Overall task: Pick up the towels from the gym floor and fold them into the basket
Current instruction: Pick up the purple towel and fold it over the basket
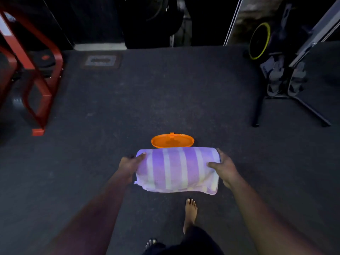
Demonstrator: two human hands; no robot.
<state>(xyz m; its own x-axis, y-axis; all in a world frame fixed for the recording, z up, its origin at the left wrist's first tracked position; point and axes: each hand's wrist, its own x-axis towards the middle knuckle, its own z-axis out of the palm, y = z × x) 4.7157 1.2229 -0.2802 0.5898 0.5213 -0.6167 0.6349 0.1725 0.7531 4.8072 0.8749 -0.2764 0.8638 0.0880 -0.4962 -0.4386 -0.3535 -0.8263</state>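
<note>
Foot (190, 213): bare, on floor (165, 100).
Towel (177, 169): folded, long axis left-right.
Left hand (129, 165), right hand (225, 169): fingers grip its ends.
Basket (172, 140): orange, just behind.

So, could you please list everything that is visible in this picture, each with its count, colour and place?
folded towel: one, purple with pale stripes, held in the middle, in front of the orange object
orange basket or lid: one, orange, just behind the towel, lower part hidden; I cannot tell which it is
gym floor: one, dark grey, under everything
red frame: one, red, far left
exercise machine: one, dark with a yellow-rimmed wheel, far right
floor plate: one, grey, on the floor at the back left
bare feet: two, bottom centre
left hand: one, grips the towel's left end
right hand: one, grips the towel's right end
</note>
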